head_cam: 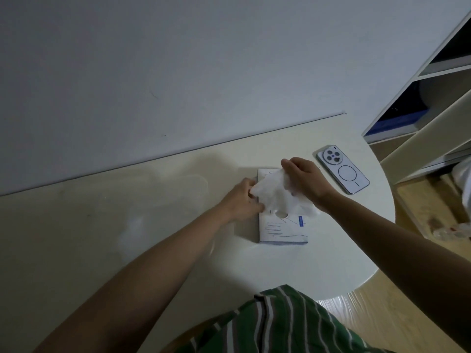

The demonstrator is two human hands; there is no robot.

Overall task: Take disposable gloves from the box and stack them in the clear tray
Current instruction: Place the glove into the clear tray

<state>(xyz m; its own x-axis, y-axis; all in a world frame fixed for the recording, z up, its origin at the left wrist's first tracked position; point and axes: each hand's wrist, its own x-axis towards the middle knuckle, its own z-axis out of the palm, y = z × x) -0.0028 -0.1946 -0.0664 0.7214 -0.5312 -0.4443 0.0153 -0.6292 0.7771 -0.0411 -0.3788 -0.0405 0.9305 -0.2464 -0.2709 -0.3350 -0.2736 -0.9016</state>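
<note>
On the white table, mid-frame: pinching a thin glove with left hand and right hand, just above the box, to pull it free for the clear tray at left.

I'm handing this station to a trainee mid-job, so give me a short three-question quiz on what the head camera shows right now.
1. True or false: the clear tray lies to the right of the glove box.
2. What lies on the table to the right of the glove box? A) phone B) mug C) scissors
3. Fill in: the left hand and the right hand both hold one ____ above the box.

Key: 1 false, the tray is on the box's left; 2 A; 3 glove.
</note>
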